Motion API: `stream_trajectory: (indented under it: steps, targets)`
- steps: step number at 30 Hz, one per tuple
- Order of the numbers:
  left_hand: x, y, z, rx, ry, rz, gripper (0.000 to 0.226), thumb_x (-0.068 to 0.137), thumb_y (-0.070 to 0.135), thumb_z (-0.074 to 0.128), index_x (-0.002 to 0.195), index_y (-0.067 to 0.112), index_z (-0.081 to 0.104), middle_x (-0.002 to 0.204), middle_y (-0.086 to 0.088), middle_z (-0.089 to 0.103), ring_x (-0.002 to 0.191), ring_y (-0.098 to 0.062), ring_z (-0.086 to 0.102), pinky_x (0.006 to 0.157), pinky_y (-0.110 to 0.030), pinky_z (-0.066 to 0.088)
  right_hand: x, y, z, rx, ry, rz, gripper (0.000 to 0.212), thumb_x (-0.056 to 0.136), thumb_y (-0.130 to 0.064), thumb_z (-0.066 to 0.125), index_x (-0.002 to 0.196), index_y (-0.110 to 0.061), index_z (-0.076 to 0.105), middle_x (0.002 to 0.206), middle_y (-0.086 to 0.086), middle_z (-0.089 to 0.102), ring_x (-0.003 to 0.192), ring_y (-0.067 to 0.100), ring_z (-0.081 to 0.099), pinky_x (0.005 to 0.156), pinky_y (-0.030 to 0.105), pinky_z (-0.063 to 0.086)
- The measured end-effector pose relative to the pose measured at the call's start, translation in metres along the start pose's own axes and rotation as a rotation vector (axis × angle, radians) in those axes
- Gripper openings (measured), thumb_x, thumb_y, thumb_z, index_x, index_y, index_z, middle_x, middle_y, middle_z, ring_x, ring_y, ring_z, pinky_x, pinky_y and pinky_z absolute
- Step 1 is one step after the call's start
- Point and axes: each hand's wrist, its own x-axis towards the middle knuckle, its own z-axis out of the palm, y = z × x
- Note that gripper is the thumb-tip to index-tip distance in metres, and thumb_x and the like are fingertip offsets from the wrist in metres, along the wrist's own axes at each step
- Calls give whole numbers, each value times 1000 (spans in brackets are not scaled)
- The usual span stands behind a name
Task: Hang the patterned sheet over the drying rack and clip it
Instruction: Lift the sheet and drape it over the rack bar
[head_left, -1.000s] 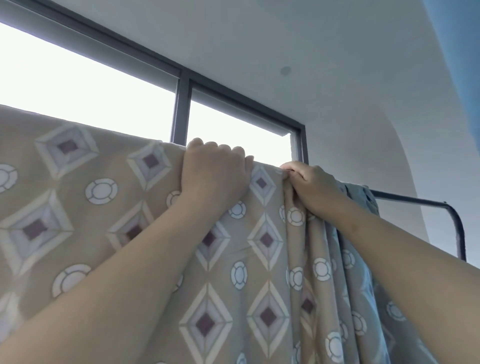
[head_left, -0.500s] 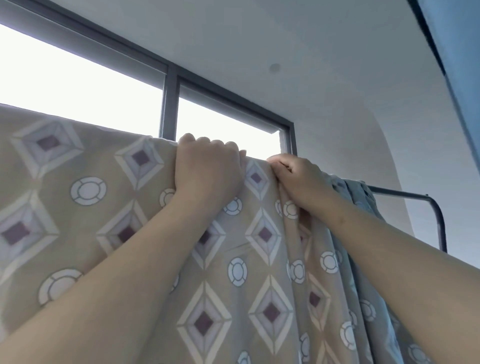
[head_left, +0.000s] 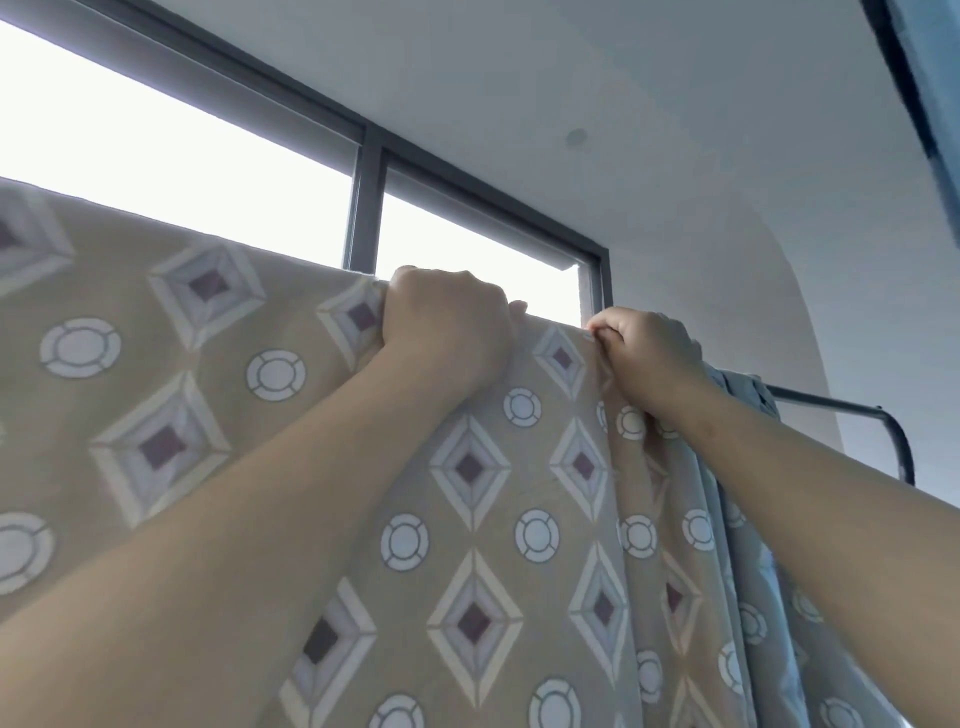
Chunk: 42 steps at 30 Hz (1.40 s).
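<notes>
Now, sheet: the tan cloth sheet with white diamonds, dark red middles and white rings (head_left: 270, 415) hangs over the top bar of the thin dark metal drying rack (head_left: 852, 410).
Sheet shape: it is flat and smooth on the left side, and bunched in long folds on the right side, where its grey-blue back shows.
Sheet place: its top edge runs in front of the bright window with the dark frame (head_left: 363, 208), and the cloth falls down past the bottom of the view.
Left hand: the left hand (head_left: 447, 327) is curled tight over the top edge of the sheet, fingers hooked over the far side.
Right hand: the right hand (head_left: 649, 358) is closed and pinches a fold of the sheet at the top edge, just beside the left hand but not touching it.
Rack: only its bare right end shows, a bar that bends down at the corner; the rest is hidden under the sheet.
Clip: I cannot tell if one is in the right hand.
Change: since a moment ago, both hands have slid a bit to the right along the top edge, and the gap between them is wider.
Same: both hands still hold the top edge as before.
</notes>
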Motion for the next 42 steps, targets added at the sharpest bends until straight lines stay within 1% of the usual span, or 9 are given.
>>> stream_trajectory:
  steps: [8,15,20,22,29,33,36,38,42]
  targets:
    - [3,-9,4,-17,2,6,59,102,39,13,60,11,43,57,-2,47,55,-20,48,56,-28,35,6,-5,13,-30,-13,95,30,98,-15,28,92,-23,57,80,-2,53,90,22,42,106,59,23]
    - [2,-15,-3,-10,5,4,58,102,38,14,58,10,41,54,-2,43,48,-16,39,50,-25,27,1,3,11,73,22,25,27,99,-15,30,92,-13,56,83,6,60,80,24,54,62,29,37]
    - [-2,-32,-2,-73,-63,3,40,102,33,25,92,14,59,62,2,45,53,-15,40,48,-23,22,-5,-3,6,168,-84,-1,24,99,-19,38,107,-13,60,97,-2,60,90,15,51,70,26,38]
    - [-5,-37,-3,-132,-41,-31,27,99,23,36,91,14,61,64,2,48,57,-17,46,48,-22,23,-10,-5,5,196,-92,-29,23,98,-18,41,110,-15,61,100,-4,61,94,13,52,79,27,42]
    - [-1,-39,-7,-188,85,-124,18,97,12,42,81,16,48,58,2,39,49,-13,33,46,-22,18,-9,-13,8,236,156,-27,22,95,-5,39,94,-11,61,85,-5,56,78,10,46,59,-3,32]
    - [-13,-38,-3,-133,246,-18,20,81,8,64,69,14,49,45,7,31,38,-8,15,48,-19,16,-21,-7,7,305,111,-22,23,98,-16,41,112,-14,58,102,-4,59,97,11,51,73,12,35]
    - [-16,-31,10,-135,267,90,17,91,24,52,79,12,54,55,2,52,49,-18,41,63,-30,30,-25,2,10,240,64,37,36,99,-34,40,129,-16,50,127,3,56,115,18,50,89,27,36]
    - [-15,-31,7,-213,207,62,27,98,34,37,91,14,53,70,1,60,66,-21,49,77,-34,32,-28,4,13,170,6,53,38,98,-37,40,130,-17,49,129,5,52,115,19,46,87,27,34]
    - [-10,-28,5,-225,260,-10,24,99,24,36,94,13,57,54,4,41,54,-19,40,75,-30,25,-27,3,10,175,85,105,32,94,-12,42,122,-16,57,119,12,53,96,19,44,71,15,31]
